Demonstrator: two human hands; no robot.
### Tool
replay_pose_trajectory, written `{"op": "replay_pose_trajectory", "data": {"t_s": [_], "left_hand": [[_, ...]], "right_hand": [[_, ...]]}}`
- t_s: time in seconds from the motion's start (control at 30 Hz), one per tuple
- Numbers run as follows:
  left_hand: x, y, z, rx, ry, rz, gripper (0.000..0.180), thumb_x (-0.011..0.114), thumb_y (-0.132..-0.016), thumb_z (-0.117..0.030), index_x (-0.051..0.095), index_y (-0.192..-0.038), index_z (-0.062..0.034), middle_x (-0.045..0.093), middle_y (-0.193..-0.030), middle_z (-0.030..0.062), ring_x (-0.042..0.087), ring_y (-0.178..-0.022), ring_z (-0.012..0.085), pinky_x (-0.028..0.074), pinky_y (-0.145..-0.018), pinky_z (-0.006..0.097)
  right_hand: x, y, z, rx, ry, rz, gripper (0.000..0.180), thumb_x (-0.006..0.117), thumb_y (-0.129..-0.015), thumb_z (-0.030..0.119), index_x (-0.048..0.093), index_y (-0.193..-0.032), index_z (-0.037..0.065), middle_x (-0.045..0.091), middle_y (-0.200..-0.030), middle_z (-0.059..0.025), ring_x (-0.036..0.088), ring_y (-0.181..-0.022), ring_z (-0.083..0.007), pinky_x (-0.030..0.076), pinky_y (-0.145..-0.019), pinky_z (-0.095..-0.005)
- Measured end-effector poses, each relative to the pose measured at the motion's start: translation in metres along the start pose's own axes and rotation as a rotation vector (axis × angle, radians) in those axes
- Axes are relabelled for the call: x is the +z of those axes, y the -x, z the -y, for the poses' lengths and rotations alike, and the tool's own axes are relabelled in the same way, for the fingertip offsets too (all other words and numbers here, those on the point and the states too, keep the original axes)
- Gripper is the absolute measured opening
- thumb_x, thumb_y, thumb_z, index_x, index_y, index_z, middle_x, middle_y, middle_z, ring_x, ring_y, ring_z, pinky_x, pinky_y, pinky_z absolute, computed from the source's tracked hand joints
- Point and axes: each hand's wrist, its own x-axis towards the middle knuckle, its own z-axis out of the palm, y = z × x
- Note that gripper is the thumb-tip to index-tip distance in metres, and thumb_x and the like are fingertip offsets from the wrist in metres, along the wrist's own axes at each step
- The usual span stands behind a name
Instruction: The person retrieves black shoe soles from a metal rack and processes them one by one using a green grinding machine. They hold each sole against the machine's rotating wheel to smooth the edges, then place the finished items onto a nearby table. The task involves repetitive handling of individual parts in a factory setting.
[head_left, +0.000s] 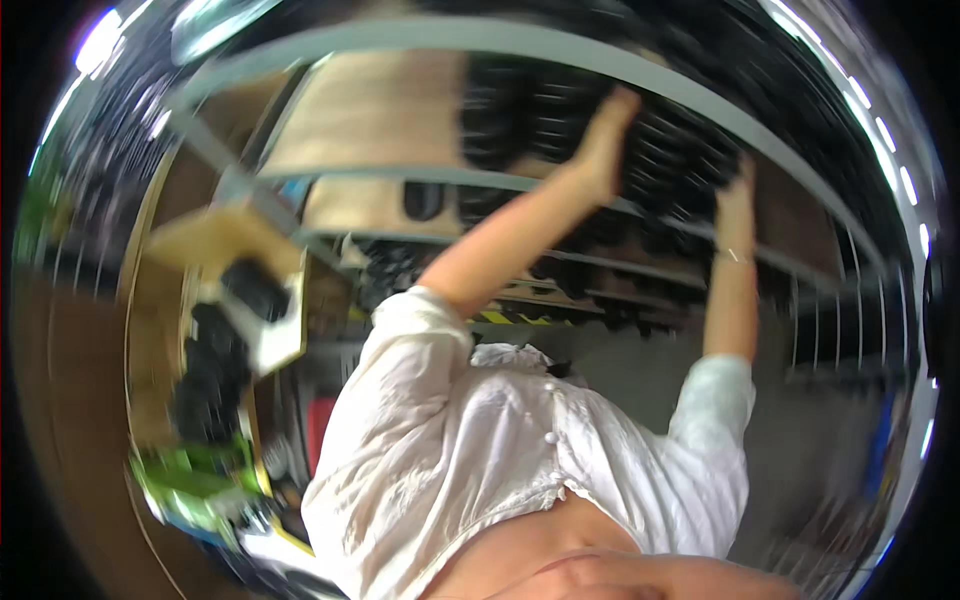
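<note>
Both my arms stretch out over a grey-framed shelf holding rows of stacked black ridged pieces [665, 150], whose exact kind the blur hides. My left hand [603, 145] lies against the pieces near the middle of the upper shelf, fingers pointing away from me. Farther right, my right hand [737, 195], with a thin band [733, 256] at its wrist, is at the right end of the same rows. Several black pieces fill the space between the two hands. Motion smears the fingers of both, so their grip cannot be made out.
A metal rail [500, 35] arches across the far side of the shelf. Bare brown board [370, 110] shows at the shelf's left. Black rolled shapes [210, 370] sit in an open cardboard box [150, 340], near a green container [190, 470]. Wire racking [840, 310] stands right.
</note>
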Motion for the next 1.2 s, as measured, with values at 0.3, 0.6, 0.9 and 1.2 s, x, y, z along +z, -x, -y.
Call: {"op": "replay_pose_trajectory", "data": {"t_s": [0.3,0.6,0.9,1.2], "left_hand": [[-0.071,0.163,-0.036,-0.28,-0.731,0.298,0.072,0.053,-0.086,-0.041,0.026,-0.134,0.0045,0.033,-0.136,0.0204,0.03,-0.127,0.0261,0.021,-0.106,0.036],[-0.248,0.532,-0.052,0.213,0.031,-1.353,0.058,0.044,-0.086,-0.045,0.033,-0.134,-0.0143,0.04,-0.132,0.0131,0.036,-0.122,0.0294,0.025,-0.101,0.046],[-0.275,0.708,-0.126,0.94,0.329,-1.678,0.097,0.052,-0.071,-0.065,0.015,-0.139,-0.0074,0.016,-0.144,0.0152,0.015,-0.133,0.0296,0.013,-0.104,0.049],[-0.349,0.704,-0.217,1.193,0.168,-1.574,0.073,0.057,-0.071,-0.057,0.042,-0.126,-0.0111,0.045,-0.128,0.0102,0.039,-0.12,0.0263,0.021,-0.101,0.048]], "right_hand": [[0.102,0.035,-0.027,-0.462,0.156,-0.404,0.046,0.043,-0.084,0.03,0.055,-0.108,-0.007,0.057,-0.107,-0.0197,0.058,-0.094,-0.0303,0.044,-0.09,-0.0411],[0.288,0.222,-0.171,-0.793,0.39,0.872,0.025,0.045,-0.087,0.016,0.054,-0.095,-0.006,0.058,-0.093,-0.0205,0.058,-0.084,-0.0308,0.048,-0.079,-0.0397],[0.503,0.31,-0.489,0.694,0.697,1.278,0.068,0.065,-0.078,0.034,0.039,-0.123,-0.011,0.052,-0.117,-0.0192,0.05,-0.109,-0.0229,0.038,-0.091,-0.029],[0.611,0.336,-0.663,0.843,0.857,1.058,0.08,0.081,-0.06,0.024,0.04,-0.12,-0.011,0.051,-0.117,-0.0201,0.051,-0.107,-0.0277,0.043,-0.09,-0.0334]]}}
